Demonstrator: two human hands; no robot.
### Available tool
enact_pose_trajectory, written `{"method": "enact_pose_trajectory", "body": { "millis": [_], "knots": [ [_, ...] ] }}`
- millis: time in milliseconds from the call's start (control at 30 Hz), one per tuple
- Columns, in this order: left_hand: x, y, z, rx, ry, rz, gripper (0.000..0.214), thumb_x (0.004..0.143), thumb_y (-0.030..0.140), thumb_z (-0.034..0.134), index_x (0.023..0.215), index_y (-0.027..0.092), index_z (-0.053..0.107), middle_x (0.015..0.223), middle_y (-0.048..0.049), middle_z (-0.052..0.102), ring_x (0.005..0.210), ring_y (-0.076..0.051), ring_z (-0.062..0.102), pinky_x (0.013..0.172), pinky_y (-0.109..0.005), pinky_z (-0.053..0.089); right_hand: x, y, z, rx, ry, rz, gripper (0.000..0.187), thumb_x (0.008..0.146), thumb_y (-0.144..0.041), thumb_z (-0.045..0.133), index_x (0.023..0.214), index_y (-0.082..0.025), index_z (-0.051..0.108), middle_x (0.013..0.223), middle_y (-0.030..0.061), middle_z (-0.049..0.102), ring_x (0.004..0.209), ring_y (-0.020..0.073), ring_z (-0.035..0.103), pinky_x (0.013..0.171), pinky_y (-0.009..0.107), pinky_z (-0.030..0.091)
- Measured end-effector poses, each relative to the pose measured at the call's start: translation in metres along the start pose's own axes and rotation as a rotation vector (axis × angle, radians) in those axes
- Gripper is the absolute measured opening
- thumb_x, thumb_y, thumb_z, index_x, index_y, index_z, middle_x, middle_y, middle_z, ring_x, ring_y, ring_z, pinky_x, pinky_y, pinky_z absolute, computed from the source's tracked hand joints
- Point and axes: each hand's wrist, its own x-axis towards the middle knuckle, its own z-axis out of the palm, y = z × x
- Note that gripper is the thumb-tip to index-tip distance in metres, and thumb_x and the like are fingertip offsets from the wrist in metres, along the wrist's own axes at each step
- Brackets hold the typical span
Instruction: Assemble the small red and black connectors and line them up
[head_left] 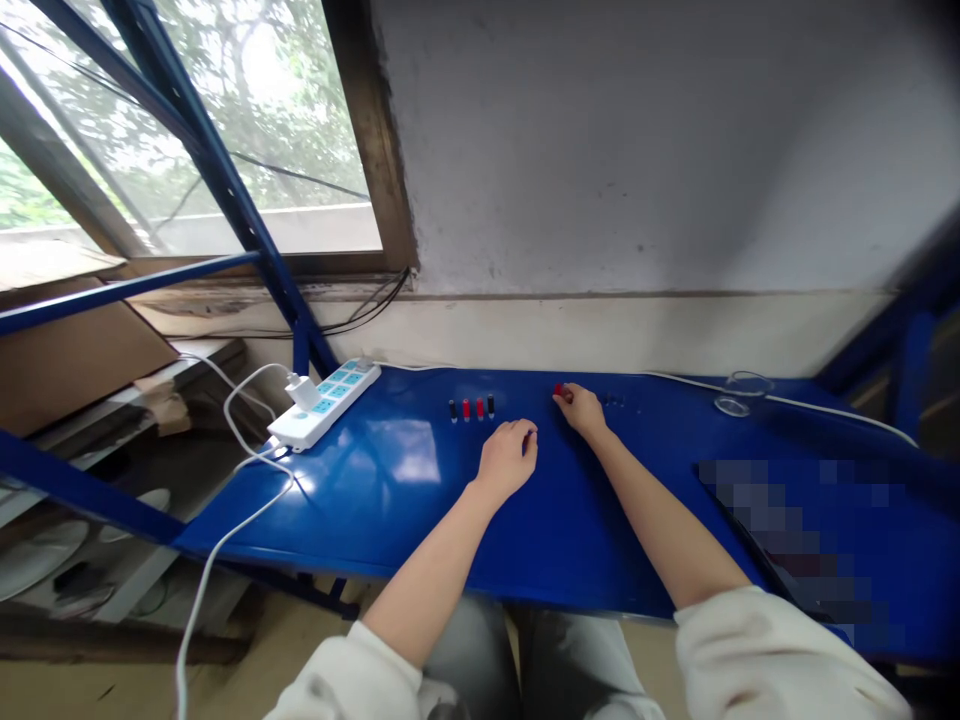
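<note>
Several small upright pieces, black and red (472, 408), stand in a row on the glossy blue table (390, 480). Just right of that row my left hand (507, 458) rests on the table with its fingers curled; what it holds, if anything, is hidden. Farther back my right hand (580, 408) pinches a small red piece (559, 390) at its fingertips, close to the table surface. A few dark small pieces (613, 400) lie just right of that hand.
A white power strip (326, 403) with a plugged charger and white cable (225, 530) lies at the table's left. A clear tape roll (739, 392) and a thin wire sit at the back right. Cardboard (75, 350) leans at far left; a window and wall stand behind.
</note>
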Motion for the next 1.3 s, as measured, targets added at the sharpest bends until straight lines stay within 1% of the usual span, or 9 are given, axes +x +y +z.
{"method": "enact_pose_trajectory", "body": {
  "millis": [400, 467, 567, 667, 800, 967, 1100, 1200, 1300],
  "knots": [
    [0.000, -0.006, 0.005, 0.032, -0.002, -0.049, 0.025, 0.084, 0.025, 0.037, 0.102, 0.020, 0.053, 0.082, -0.0047, 0.060, 0.075, -0.016, 0.055, 0.065, -0.026, 0.043, -0.003, 0.003, 0.000, -0.042, 0.004, 0.084, 0.023, 0.076, -0.039, 0.052, 0.075, -0.019, 0.064, 0.072, 0.0049, 0.064, 0.068, 0.0166, 0.058, 0.055, 0.024, 0.035],
    [0.001, -0.009, 0.004, 0.081, -0.004, -0.117, 0.033, 0.084, 0.026, 0.036, 0.114, 0.020, 0.047, 0.080, -0.0055, 0.060, 0.070, -0.016, 0.057, 0.061, -0.026, 0.043, -0.003, 0.002, -0.002, -0.063, -0.005, 0.103, 0.025, 0.076, -0.041, 0.052, 0.079, -0.020, 0.065, 0.076, 0.0055, 0.065, 0.070, 0.0173, 0.059, 0.055, 0.024, 0.036],
    [0.004, -0.016, 0.001, 0.162, -0.003, -0.223, 0.050, 0.083, 0.025, 0.037, 0.133, 0.021, 0.026, 0.079, -0.0063, 0.061, 0.068, -0.018, 0.059, 0.059, -0.026, 0.042, -0.006, 0.000, -0.006, -0.107, -0.036, 0.126, 0.030, 0.076, -0.043, 0.051, 0.089, -0.019, 0.065, 0.084, 0.0069, 0.066, 0.075, 0.0187, 0.060, 0.057, 0.025, 0.038],
    [0.008, -0.023, -0.003, 0.246, -0.009, -0.301, 0.063, 0.082, 0.025, 0.038, 0.138, 0.021, 0.008, 0.081, -0.0076, 0.062, 0.067, -0.019, 0.060, 0.059, -0.027, 0.043, -0.011, -0.005, -0.012, -0.198, -0.064, 0.116, 0.035, 0.079, -0.042, 0.047, 0.096, -0.016, 0.063, 0.088, 0.0096, 0.065, 0.079, 0.0206, 0.060, 0.061, 0.026, 0.039],
    [0.012, -0.028, -0.004, 0.302, -0.042, -0.361, 0.068, 0.082, 0.027, 0.038, 0.138, 0.020, 0.000, 0.081, -0.0084, 0.062, 0.067, -0.020, 0.060, 0.060, -0.028, 0.044, -0.021, -0.019, -0.025, -0.336, -0.067, 0.108, 0.034, 0.083, -0.038, 0.041, 0.087, -0.013, 0.063, 0.084, 0.0125, 0.065, 0.082, 0.0232, 0.060, 0.068, 0.031, 0.039],
    [0.016, -0.030, -0.002, 0.326, -0.044, -0.375, 0.062, 0.083, 0.027, 0.038, 0.138, 0.020, 0.009, 0.088, -0.0104, 0.062, 0.073, -0.021, 0.061, 0.064, -0.030, 0.045, -0.037, -0.041, -0.042, -0.403, -0.099, 0.093, 0.031, 0.082, -0.033, 0.042, 0.080, -0.011, 0.063, 0.080, 0.0143, 0.064, 0.079, 0.0236, 0.060, 0.072, 0.034, 0.039],
    [0.019, -0.032, -0.001, 0.266, 0.060, -0.337, 0.039, 0.086, 0.024, 0.033, 0.125, 0.021, 0.037, 0.099, -0.0113, 0.059, 0.081, -0.021, 0.060, 0.066, -0.030, 0.045, -0.052, -0.056, -0.050, -0.355, -0.090, 0.046, 0.032, 0.083, -0.034, 0.039, 0.081, -0.013, 0.062, 0.077, 0.0117, 0.064, 0.073, 0.0211, 0.061, 0.066, 0.030, 0.039],
    [0.020, -0.033, 0.002, 0.060, 0.158, -0.299, 0.025, 0.086, 0.019, 0.033, 0.106, 0.020, 0.048, 0.088, -0.0072, 0.061, 0.078, -0.018, 0.060, 0.068, -0.028, 0.044, -0.065, -0.066, -0.052, -0.224, -0.053, 0.010, 0.031, 0.084, -0.036, 0.036, 0.080, -0.016, 0.060, 0.076, 0.0093, 0.064, 0.070, 0.0197, 0.060, 0.059, 0.026, 0.037],
    [0.019, -0.030, 0.006, -0.313, 0.205, -0.218, 0.018, 0.084, 0.020, 0.037, 0.100, 0.019, 0.045, 0.078, -0.0029, 0.061, 0.066, -0.012, 0.058, 0.064, -0.024, 0.045, -0.075, -0.072, -0.051, -0.054, 0.004, 0.029, 0.034, 0.086, -0.040, 0.031, 0.086, -0.017, 0.056, 0.077, 0.0097, 0.064, 0.067, 0.0186, 0.059, 0.055, 0.025, 0.035]
  ]
}}
